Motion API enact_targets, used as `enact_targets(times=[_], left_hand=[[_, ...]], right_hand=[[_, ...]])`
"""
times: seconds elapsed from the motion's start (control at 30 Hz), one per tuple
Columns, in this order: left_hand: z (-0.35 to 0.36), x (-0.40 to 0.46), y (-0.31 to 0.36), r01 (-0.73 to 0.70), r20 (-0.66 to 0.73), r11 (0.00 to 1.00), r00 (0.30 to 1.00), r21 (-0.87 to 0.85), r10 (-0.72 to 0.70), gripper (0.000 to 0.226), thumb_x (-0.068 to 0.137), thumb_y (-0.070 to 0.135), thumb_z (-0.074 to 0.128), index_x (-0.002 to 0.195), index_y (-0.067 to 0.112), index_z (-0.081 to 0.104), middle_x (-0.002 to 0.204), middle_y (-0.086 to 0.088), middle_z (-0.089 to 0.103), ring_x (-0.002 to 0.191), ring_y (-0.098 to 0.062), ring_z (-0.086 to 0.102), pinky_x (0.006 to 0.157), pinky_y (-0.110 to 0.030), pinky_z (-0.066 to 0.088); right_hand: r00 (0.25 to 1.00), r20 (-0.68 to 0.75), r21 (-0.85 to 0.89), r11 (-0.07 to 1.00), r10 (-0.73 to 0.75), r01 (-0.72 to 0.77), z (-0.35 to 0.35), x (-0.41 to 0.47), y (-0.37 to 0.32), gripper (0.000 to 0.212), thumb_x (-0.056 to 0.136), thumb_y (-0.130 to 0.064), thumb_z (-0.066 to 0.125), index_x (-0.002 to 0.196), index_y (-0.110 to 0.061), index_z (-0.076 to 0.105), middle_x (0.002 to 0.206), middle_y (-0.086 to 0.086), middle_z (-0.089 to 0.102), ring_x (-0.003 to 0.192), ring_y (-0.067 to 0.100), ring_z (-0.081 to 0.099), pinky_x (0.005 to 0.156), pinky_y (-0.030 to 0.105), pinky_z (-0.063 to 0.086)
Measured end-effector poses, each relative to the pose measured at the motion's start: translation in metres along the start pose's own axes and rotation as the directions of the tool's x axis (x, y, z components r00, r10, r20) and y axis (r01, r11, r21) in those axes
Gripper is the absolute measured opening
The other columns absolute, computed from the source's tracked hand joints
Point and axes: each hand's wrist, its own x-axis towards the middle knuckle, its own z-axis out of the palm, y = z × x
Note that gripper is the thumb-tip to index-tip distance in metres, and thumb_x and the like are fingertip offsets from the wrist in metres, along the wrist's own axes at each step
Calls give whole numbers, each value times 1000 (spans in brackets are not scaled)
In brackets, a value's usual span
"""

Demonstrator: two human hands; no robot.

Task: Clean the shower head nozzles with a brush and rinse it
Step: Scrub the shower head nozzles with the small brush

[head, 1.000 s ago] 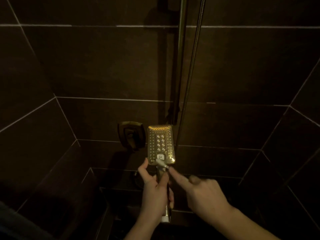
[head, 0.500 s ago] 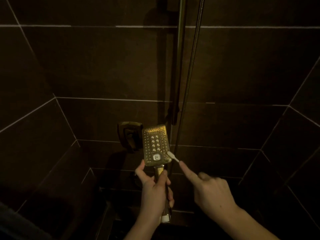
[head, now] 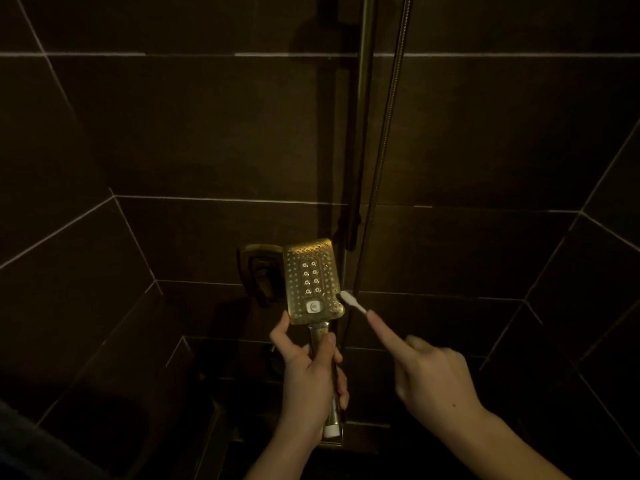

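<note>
A rectangular gold shower head [head: 312, 281] stands upright in the middle of the view, its nozzle face turned toward me, with a white button low on the face. My left hand [head: 309, 377] grips its handle from below. My right hand [head: 427, 375] holds a small white brush [head: 352, 301], index finger stretched along the handle. The bristle end sits at the lower right edge of the shower head, touching it or just beside it.
Dark brown tiled walls close in on three sides. A vertical slide rail [head: 362, 116] and a metal hose [head: 388, 133] run down the back wall just right of the shower head. A dark wall fitting [head: 260, 271] sits behind its left side.
The brush has moved from the button at the bottom of the face out to the right edge. The shower head has turned slightly to the left and shifted a little left.
</note>
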Motion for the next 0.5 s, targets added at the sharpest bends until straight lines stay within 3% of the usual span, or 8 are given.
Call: enact_targets(times=[0.07,0.2,0.37,0.5], left_hand=[[3,-2,-2,17,2,1000,1000,-19,-17,67,102,14,57,130,63,22,88,-17,62,45,-24,53,40,-30,44],[2,-5,-5,62,-5,996,998,-64,-62,67,102,13,56,128,65,22,87,-17,61,44,-24,52,40,-30,43],[7,-6,-5,48,8,998,999,-35,-48,68,102,14,57,126,67,22,86,-16,62,44,-25,52,41,-30,44],[5,-7,-5,53,8,998,999,-26,-53,71,101,14,57,130,67,18,91,-20,63,45,-26,54,41,-30,45]], right_hand=[[999,31,-34,999,-5,6,4,-2,-10,102,78,-21,64,153,-43,-1,66,-7,57,45,8,51,41,23,40],[999,35,-78,996,-39,42,9,-9,-11,105,72,-25,64,154,-39,0,61,-4,57,39,10,49,35,22,34],[999,-29,-60,998,30,-31,2,3,-10,104,61,-17,82,150,-32,30,55,-6,52,34,7,41,34,21,27],[996,88,-37,999,7,-3,15,-11,-22,123,56,-28,83,155,-34,9,56,-5,56,35,9,48,33,21,29]])
